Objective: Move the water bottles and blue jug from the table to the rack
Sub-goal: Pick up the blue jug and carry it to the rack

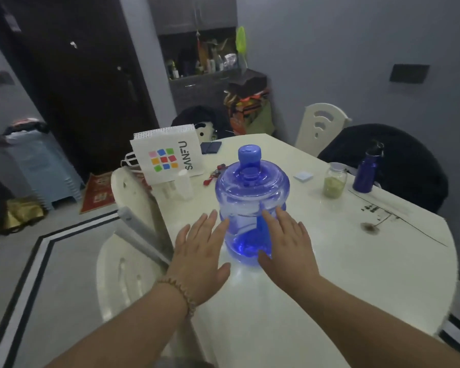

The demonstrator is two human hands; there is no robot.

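Both forearms reached in from the near edge, a bead bracelet [179, 289] on the left wrist. Left hand [201, 248] was spread flat, fingers extended, just left of the blue jug [251, 205], fingertips close to its wall but contact not clear. Right hand [287, 243] was likewise spread, fingertips against or very near the jug's lower right side. Neither hand gripped anything yet.

Jug stood upright on the white counter [356, 261], blue cap on, apparently near empty, only a blue glow at the base. Left of the jug: a white paper bag [168, 155] with coloured squares, and a small white bottle [183, 183] in front of it. Right of the jug: a glass jar [335, 180] with greenish contents, then a dark blue water bottle [367, 171] farther right near the counter's far edge. Rack not in view.

Step in hand looked like a two-handed pickup of the jug. Best done by closing both palms on opposite sides at mid-body, below the shoulder ridge, pressing evenly, then lifting straight up to keep it level. Smooth plastic could slip, so a firm squeeze or one hand under the base would help.
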